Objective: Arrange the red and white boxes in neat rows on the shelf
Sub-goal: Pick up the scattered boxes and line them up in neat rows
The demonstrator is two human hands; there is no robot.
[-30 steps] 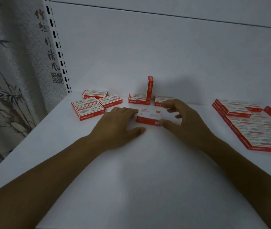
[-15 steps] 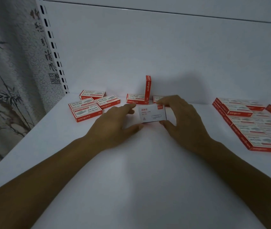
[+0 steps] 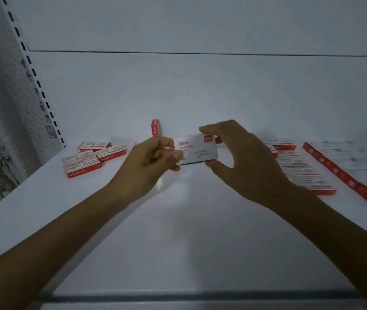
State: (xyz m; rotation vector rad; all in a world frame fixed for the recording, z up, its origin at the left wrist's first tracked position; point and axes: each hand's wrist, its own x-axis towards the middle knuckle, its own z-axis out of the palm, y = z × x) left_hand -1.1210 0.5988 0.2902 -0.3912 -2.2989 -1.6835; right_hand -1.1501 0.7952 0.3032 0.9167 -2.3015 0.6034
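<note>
A single red and white box [image 3: 197,149] is held above the white shelf [image 3: 178,231], its broad white face turned toward the camera and tilted slightly. The left hand [image 3: 149,163] pinches the box's left end between thumb and curled fingers. The right hand [image 3: 243,162] grips the right end, fingers along the top edge and thumb under the bottom edge. Behind the left hand, one box [image 3: 155,127] stands upright on end near the back panel. Further left, a loose cluster of four flat boxes [image 3: 93,156] lies unevenly on the shelf. To the right, flat boxes lie in aligned rows [image 3: 301,168], partly blurred.
</note>
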